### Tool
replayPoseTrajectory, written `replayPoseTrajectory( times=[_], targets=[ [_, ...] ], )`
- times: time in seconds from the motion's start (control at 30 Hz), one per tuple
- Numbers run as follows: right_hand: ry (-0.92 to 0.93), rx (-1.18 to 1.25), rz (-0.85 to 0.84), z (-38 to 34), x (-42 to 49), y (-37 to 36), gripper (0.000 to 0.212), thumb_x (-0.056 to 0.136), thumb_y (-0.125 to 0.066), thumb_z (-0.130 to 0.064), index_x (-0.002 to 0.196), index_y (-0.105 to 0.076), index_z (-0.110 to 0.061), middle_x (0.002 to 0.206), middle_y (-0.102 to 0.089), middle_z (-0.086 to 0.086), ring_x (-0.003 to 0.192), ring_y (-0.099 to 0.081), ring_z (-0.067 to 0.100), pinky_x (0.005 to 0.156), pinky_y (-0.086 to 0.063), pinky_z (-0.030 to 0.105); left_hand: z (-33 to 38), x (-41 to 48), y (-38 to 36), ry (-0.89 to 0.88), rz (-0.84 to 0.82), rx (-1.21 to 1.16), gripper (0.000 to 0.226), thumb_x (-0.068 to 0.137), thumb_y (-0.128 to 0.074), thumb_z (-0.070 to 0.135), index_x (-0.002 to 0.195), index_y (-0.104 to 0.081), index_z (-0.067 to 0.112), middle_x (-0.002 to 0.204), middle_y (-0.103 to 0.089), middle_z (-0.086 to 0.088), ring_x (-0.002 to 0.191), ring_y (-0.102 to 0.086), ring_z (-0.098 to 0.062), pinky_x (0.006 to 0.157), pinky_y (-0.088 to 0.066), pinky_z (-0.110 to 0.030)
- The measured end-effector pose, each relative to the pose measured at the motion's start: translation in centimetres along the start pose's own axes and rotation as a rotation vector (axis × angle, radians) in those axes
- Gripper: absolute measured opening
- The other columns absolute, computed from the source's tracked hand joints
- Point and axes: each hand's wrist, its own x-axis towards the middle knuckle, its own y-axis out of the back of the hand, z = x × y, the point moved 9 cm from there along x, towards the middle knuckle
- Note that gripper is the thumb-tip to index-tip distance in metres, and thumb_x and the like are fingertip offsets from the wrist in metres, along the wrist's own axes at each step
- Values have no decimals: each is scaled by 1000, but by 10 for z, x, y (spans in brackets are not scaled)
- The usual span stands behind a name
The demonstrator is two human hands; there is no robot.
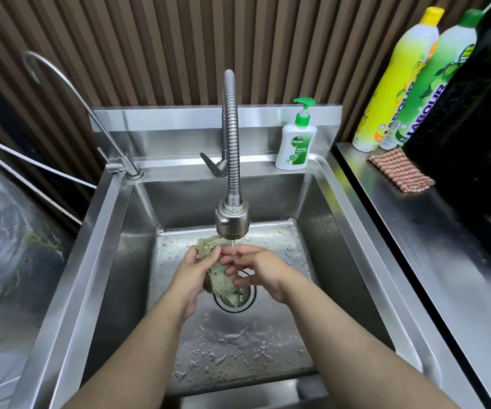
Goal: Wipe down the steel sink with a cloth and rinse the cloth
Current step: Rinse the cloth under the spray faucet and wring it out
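Observation:
A crumpled greenish cloth (219,278) hangs over the drain (245,304) of the wet steel sink (138,219). My left hand (192,274) grips the cloth from the left, thumb over its top. My right hand (256,268) holds the cloth's right side with its fingers curled against it. A thin stream of water (233,246) runs from the flexible tap's spray head (232,216) onto my hands and the cloth. Drops and a puddle lie on the sink floor.
A Dettol soap pump bottle (296,143) stands on the back ledge. The tap lever (211,166) and a thin gooseneck tap (70,84) are behind the basin. On the right counter lie a checked cloth (400,171), two dish-soap bottles (397,81) and a black appliance (480,119).

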Motion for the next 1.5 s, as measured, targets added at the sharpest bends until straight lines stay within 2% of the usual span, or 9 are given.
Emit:
replayPoseTrajectory(
  times=[0.23, 0.33, 0.47, 0.6, 0.73, 0.83, 1.0, 1.17, 1.5],
  targets=[
    [73, -30, 227, 1, 3, 26, 13, 89, -61, -19, 100, -54, -16, 82, -51, -2, 67, -50, 7, 46, -41, 10, 8, 3, -17, -13, -114, -18, 25, 89, -59, 25, 112, -58, 16, 104, -71, -7, 85, -69, -18, 70, -53, -35],
    [63, 24, 176, 4, 6, 20, 9, 91, -58, -19, 86, -52, -16, 79, -59, -3, 68, -56, 7, 54, -45, 15, 14, 4, -21, -1, -192, 1, 19, 89, -55, 28, 106, -62, 20, 105, -70, -7, 86, -68, -16, 70, -53, -35],
    [117, 140, 244, -4, 0, 34, 17, 95, -51, -21, 79, -48, -16, 77, -60, -2, 71, -56, 11, 57, -47, 14, 25, 16, -11, 41, -186, 45, 43, 90, -40, 52, 98, -63, 17, 88, -63, -8, 88, -61, -22, 81, -53, -44],
    [184, 282, 344, -13, -15, 67, 17, 96, -47, -24, 101, -56, -10, 90, -66, 8, 82, -61, 23, 68, -54, 37, 45, 41, 8, -15, -72, 68, 29, 95, -41, 43, 88, -56, 19, 83, -53, -6, 78, -59, -21, 75, -51, -38],
    [216, 330, 389, -21, -26, 81, 16, 96, -47, -26, 91, -56, -14, 82, -66, 7, 69, -64, 24, 49, -54, 35, 56, 61, -3, -37, -126, 30, 23, 95, -45, 38, 87, -56, 20, 80, -56, -3, 68, -60, -16, 69, -54, -34],
    [225, 342, 417, -23, -30, 80, 18, 96, -47, -29, 86, -55, -16, 78, -66, 8, 61, -63, 26, 38, -48, 31, 65, 76, -12, -42, -114, 63, 28, 95, -45, 42, 107, -53, 18, 101, -61, -8, 75, -62, -14, 56, -49, -26],
    [230, 362, 480, -19, -36, 81, 20, 96, -46, -35, 88, -53, -17, 79, -66, 8, 59, -63, 28, 39, -48, 33, 97, 105, -15, -34, 5, -75, 56, 97, -29, 48, 142, -27, 14, 130, -48, -12, 101, -59, -26, 71, -50, -36],
    [245, 388, 513, -18, -36, 79, 22, 95, -47, -39, 89, -53, -19, 81, -66, 7, 60, -64, 28, 41, -49, 35, 124, 127, -27, -140, 13, -76, 45, 97, -26, 50, 121, -46, 17, 132, -49, -5, 119, -50, -22, 83, -45, -37],
    [258, 362, 507, -23, -24, 64, 21, 97, -46, -32, 84, -51, -17, 67, -66, -1, 58, -63, 23, 52, -46, 43, 129, 127, -35, -259, -155, 178, 54, 97, -18, 51, 137, -38, 21, 140, -43, 5, 130, -36, -12, 110, -24, -40]
  ],
)
